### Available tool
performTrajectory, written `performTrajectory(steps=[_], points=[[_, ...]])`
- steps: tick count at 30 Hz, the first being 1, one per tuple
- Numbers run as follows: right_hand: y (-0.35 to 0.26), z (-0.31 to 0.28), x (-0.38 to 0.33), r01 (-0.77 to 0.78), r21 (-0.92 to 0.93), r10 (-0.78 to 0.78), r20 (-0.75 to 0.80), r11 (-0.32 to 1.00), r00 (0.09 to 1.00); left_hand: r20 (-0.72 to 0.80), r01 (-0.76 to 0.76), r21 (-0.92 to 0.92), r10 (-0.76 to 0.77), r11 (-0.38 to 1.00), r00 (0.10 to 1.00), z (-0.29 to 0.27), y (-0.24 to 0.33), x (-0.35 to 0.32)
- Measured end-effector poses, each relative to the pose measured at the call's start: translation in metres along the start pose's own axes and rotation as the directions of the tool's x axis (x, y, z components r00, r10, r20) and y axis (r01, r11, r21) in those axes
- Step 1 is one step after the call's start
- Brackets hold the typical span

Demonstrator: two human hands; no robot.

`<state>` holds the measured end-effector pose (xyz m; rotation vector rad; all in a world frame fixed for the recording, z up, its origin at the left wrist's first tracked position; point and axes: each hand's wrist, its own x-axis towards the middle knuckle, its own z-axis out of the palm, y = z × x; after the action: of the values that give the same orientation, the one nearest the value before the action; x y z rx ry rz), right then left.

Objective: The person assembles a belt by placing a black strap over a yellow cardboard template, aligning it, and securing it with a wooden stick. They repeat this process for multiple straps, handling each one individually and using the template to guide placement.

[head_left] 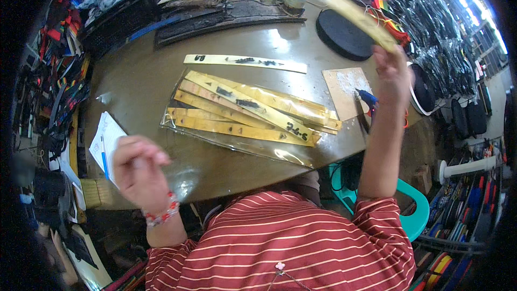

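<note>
At the upper right my right hand (390,67) grips one end of a long pale wooden strip (363,21). The strip is raised over the table and slants to the upper left, smeared by motion, with its far end out of view. My left hand (141,167) hovers at the left, fingers loosely curled and slightly apart, with nothing seen in it. Below it lies a white notepad (105,137) with a blue pen (104,160). A stack of yellowish wooden strips (237,124) rests on a clear plastic bag (253,153). One marked strip (242,63) lies separately behind them.
A blue glue gun (367,97) sits by a brown board (342,83). Black webbing rolls (344,35) lie at the back right. A dark metal bar (231,21) and a black crate (126,16) stand behind. A green chair (413,205) touches the near right side.
</note>
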<state>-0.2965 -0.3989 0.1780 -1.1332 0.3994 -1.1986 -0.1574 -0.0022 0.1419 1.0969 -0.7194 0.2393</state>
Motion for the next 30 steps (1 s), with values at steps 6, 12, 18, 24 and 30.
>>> performTrajectory(steps=[6,12,18,24,30], points=[[0.129,0.005,-0.017,-0.128,-0.879,0.412,0.083,0.459,0.907,0.905,-0.449,0.366,-0.199,0.815,0.377,0.042,-0.069,-0.027],[0.093,-0.073,-0.081,0.255,-0.844,0.051,0.314,0.472,0.948,0.927,-0.771,0.374,-0.228,0.516,0.297,0.023,-0.133,-0.035],[0.096,-0.112,-0.122,0.087,-0.747,-0.049,0.073,0.660,0.996,0.906,-0.834,0.413,-0.068,0.366,0.419,0.044,-0.157,-0.011],[0.111,-0.130,-0.125,0.095,-0.627,-0.065,0.070,0.773,0.995,0.787,-0.624,0.575,-0.150,0.529,0.598,0.041,-0.131,0.070],[0.113,-0.132,-0.120,0.193,-0.773,-0.036,0.215,0.604,0.976,0.208,-0.203,0.820,0.052,0.534,0.977,-0.051,-0.071,0.181]])
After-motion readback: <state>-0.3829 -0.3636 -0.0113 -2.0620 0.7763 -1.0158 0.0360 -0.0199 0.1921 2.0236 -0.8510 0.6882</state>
